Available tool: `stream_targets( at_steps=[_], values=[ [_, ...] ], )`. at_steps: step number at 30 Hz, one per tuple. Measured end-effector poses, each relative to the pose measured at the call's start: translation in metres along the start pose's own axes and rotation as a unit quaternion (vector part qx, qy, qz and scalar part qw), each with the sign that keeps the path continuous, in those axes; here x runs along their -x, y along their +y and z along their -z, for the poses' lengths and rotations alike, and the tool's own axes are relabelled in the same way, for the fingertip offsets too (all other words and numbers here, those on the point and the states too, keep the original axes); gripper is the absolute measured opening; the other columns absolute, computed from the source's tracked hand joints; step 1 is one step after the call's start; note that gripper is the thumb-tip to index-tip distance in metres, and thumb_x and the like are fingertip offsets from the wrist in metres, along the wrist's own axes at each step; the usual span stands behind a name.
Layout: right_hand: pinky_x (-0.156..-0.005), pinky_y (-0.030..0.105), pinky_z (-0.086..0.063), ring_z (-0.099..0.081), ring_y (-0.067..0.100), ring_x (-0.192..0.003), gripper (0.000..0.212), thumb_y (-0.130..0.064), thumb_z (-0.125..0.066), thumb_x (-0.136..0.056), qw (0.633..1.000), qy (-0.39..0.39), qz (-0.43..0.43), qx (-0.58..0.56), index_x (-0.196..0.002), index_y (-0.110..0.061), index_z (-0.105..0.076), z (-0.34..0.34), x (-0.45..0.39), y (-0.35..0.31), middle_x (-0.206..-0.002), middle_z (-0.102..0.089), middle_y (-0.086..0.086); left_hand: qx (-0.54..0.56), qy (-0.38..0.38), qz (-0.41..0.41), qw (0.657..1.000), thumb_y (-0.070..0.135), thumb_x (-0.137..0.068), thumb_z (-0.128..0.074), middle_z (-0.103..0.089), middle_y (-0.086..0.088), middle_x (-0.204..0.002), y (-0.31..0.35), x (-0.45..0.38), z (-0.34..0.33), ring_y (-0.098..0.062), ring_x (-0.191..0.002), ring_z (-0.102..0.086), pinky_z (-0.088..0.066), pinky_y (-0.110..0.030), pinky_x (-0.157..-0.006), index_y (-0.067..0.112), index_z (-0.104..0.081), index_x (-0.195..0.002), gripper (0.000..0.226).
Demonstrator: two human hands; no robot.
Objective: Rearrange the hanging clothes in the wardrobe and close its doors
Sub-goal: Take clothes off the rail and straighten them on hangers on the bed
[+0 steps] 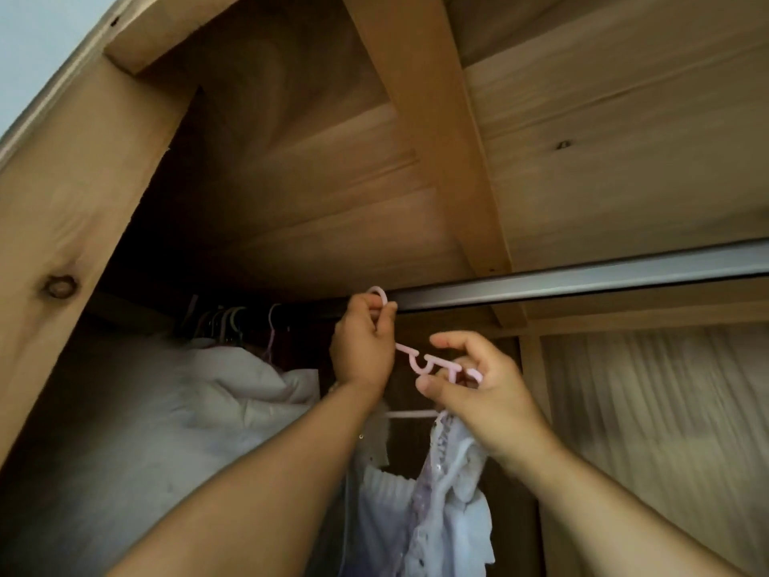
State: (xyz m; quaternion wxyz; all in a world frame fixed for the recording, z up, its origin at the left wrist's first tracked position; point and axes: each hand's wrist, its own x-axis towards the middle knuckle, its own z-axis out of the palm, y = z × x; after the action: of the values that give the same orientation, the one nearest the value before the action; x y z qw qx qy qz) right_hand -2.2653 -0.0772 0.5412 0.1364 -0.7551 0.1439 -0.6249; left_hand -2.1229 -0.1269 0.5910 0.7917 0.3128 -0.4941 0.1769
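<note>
I look up into a wooden wardrobe (62, 193). My left hand (363, 343) grips the hook of a pink plastic hanger (420, 360) right at the metal rail (582, 279). My right hand (482, 389) pinches the hanger's notched shoulder a little lower and to the right. A white and lilac lace garment (437, 510) hangs from this hanger below my right wrist. Further left on the rail, several other hangers (233, 322) carry clothes, among them a bulky white garment (199, 401).
The wardrobe's wooden top panel (333, 160) and a cross beam (437, 139) are overhead. A pale ribbed panel or curtain (666, 410) fills the right side behind a wooden post (530, 368). The left side wall of the wardrobe stands close.
</note>
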Motion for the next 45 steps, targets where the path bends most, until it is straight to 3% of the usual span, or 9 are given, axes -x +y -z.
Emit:
stream_targets(
  at_steps=[4,10,16,22,26,31,36,41,45],
  values=[
    [-0.068,0.032,-0.056,-0.066,0.015,-0.065,0.034,0.002,-0.070,-0.077,0.994,-0.043,-0.102,-0.015,-0.100,-0.022,-0.063,0.031,0.040,0.001,-0.079,-0.069,0.004,0.047,-0.080,0.007,0.996,0.023,-0.087,-0.064,-0.066,0.000,-0.076,0.011,0.040,0.004,-0.021,-0.076,-0.066,-0.055,-0.042,-0.073,0.022,-0.057,-0.086,0.007],
    [-0.050,0.024,-0.047,-0.057,0.015,-0.048,0.009,-0.004,-0.066,-0.083,0.965,-0.070,-0.239,0.083,-0.089,-0.011,-0.065,0.063,0.102,-0.008,-0.055,-0.063,0.005,0.087,-0.196,0.029,0.976,0.018,-0.081,-0.071,-0.063,-0.001,-0.067,0.035,0.116,0.024,-0.018,-0.066,-0.065,-0.056,-0.042,-0.066,0.026,-0.058,-0.075,0.017],
    [-0.055,0.023,-0.038,-0.050,0.007,-0.052,0.018,-0.032,-0.076,-0.073,0.922,-0.007,-0.238,0.305,-0.066,-0.019,-0.065,0.059,0.175,-0.019,-0.050,-0.054,-0.008,0.101,-0.218,0.062,0.969,0.015,-0.077,-0.075,-0.060,0.006,-0.060,0.060,0.187,0.057,-0.007,-0.057,-0.059,-0.053,-0.028,-0.057,0.029,-0.056,-0.069,0.025],
    [-0.047,0.014,-0.034,-0.044,-0.001,-0.043,0.017,-0.020,-0.079,-0.072,0.932,0.050,-0.260,0.245,-0.061,-0.018,-0.067,0.069,0.252,-0.053,-0.045,-0.053,-0.011,0.158,-0.312,0.115,0.930,0.014,-0.081,-0.070,-0.067,0.002,-0.074,0.097,0.240,0.112,-0.011,-0.069,-0.065,-0.056,-0.027,-0.067,0.025,-0.062,-0.084,0.014],
    [-0.046,0.016,-0.039,-0.049,0.003,-0.049,0.019,-0.019,-0.079,-0.072,0.934,0.061,-0.256,0.242,-0.058,-0.019,-0.067,0.089,0.292,-0.080,-0.053,-0.059,-0.001,0.074,-0.428,0.057,0.899,0.038,-0.083,-0.065,-0.068,0.013,-0.087,0.104,0.265,0.158,0.000,-0.081,-0.064,-0.055,-0.028,-0.077,0.030,-0.066,-0.103,0.022],
    [-0.046,0.010,-0.037,-0.048,0.001,-0.048,0.021,-0.014,-0.080,-0.070,0.947,0.046,-0.216,0.235,-0.056,-0.016,-0.064,0.104,0.326,-0.104,-0.050,-0.056,-0.006,-0.057,-0.524,0.079,0.846,0.055,-0.080,-0.061,-0.059,0.009,-0.065,0.116,0.295,0.222,-0.005,-0.064,-0.056,-0.046,-0.029,-0.059,0.032,-0.063,-0.083,0.024],
    [-0.047,0.008,-0.037,-0.048,0.000,-0.048,0.018,-0.011,-0.078,-0.072,0.962,-0.018,-0.213,0.170,-0.060,-0.016,-0.065,0.102,0.359,-0.111,-0.050,-0.056,-0.009,-0.115,-0.506,0.108,0.848,0.051,-0.076,-0.067,-0.058,0.001,-0.059,0.134,0.327,0.284,-0.013,-0.056,-0.054,-0.045,-0.041,-0.058,0.024,-0.061,-0.072,0.028],
    [-0.050,0.015,-0.038,-0.049,0.007,-0.054,0.015,-0.015,-0.077,-0.072,0.963,-0.113,-0.207,0.132,-0.065,-0.020,-0.065,0.079,0.417,-0.106,-0.058,-0.057,0.002,-0.240,-0.504,0.104,0.823,0.053,-0.078,-0.063,-0.043,0.007,-0.050,0.172,0.375,0.360,-0.013,-0.051,-0.042,-0.028,-0.022,-0.049,0.028,-0.040,-0.058,0.039],
    [-0.051,0.015,-0.038,-0.051,0.014,-0.055,0.017,-0.018,-0.079,-0.071,0.958,-0.188,-0.204,0.073,-0.061,-0.017,-0.065,0.043,0.469,-0.113,-0.061,-0.059,0.005,-0.322,-0.481,0.162,0.800,0.063,-0.077,-0.060,-0.043,0.001,-0.054,0.203,0.417,0.432,-0.021,-0.055,-0.037,-0.034,-0.034,-0.053,0.020,-0.037,-0.060,0.052]
  ],
)
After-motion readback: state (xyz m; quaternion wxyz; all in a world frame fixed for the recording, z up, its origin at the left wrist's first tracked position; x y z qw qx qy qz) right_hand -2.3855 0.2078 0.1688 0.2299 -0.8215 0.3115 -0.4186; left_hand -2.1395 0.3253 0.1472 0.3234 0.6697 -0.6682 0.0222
